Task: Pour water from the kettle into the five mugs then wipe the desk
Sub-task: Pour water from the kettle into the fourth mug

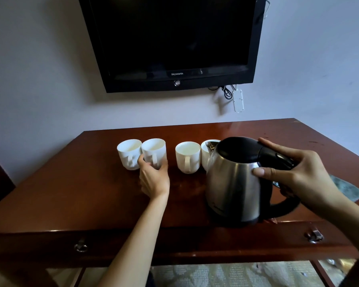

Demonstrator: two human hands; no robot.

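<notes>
Left hand (pixel 153 177) curls its grip round the second mug (pixel 153 150), likely steadying it; right hand (pixel 298 172) clasps the kettle (pixel 234 183) handle, spout tipped over the fourth mug (pixel 205 154).

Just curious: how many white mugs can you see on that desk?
4: far-left mug, second mug held by the left hand, middle mug, fourth mug behind the kettle. A fifth may be hidden.

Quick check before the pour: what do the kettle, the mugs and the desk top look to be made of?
Kettle: brushed stainless steel body by its grey sheen; lid and handle look like black plastic. The right hand holds it at the lid and handle.
Mugs: glossy white, likely glazed ceramic. The left hand grips one.
Desk: reddish-brown wood or veneer under glossy lacquer, given its reflections.
</notes>
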